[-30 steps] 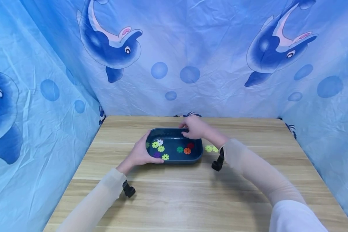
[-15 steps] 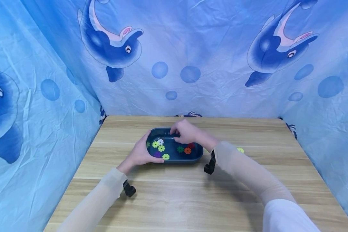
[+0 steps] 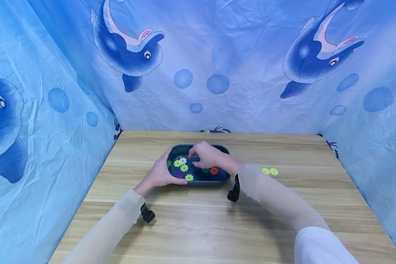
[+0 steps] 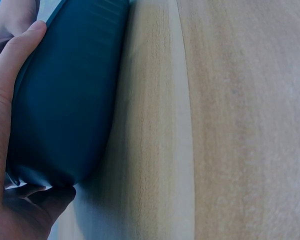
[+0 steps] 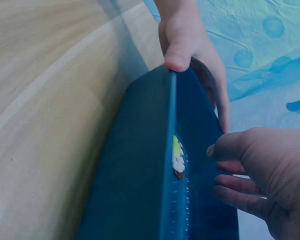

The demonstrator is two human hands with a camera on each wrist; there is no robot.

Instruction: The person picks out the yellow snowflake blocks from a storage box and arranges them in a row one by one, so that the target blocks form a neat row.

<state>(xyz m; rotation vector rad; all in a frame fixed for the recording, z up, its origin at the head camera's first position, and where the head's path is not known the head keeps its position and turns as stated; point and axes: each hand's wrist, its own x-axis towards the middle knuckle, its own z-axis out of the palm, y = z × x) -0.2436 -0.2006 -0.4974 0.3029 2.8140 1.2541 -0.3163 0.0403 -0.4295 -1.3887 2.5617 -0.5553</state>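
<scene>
A dark blue-green oval plastic tub (image 3: pixel 198 182) stands on the table. My left hand (image 3: pixel 160 172) grips its left end, thumb along the front rim and fingers round the outer wall. Inside lie several flower-shaped discs: yellow-green ones (image 3: pixel 184 168), a white one (image 3: pixel 183 160), a purple one (image 3: pixel 179 175) and an orange one (image 3: pixel 214 170). Over the middle of the tub hovers my right hand (image 3: pixel 207 156), fingers bent downward. In the right wrist view the thumb and fingers (image 5: pixel 240 192) are apart, with nothing seen between them. My right hand partly covers a green disc (image 3: pixel 205 170).
To the right of the tub, yellow-green discs (image 3: pixel 270 171) lie on the wooden table (image 3: pixel 198 223), partly behind the right sleeve. A blue dolphin-print curtain (image 3: pixel 198 55) hangs round the back and sides.
My right hand has moved left and lower, from the tub's back right rim to over its middle. More yellow-green discs show beyond the right sleeve. The left hand keeps its grip on the tub.
</scene>
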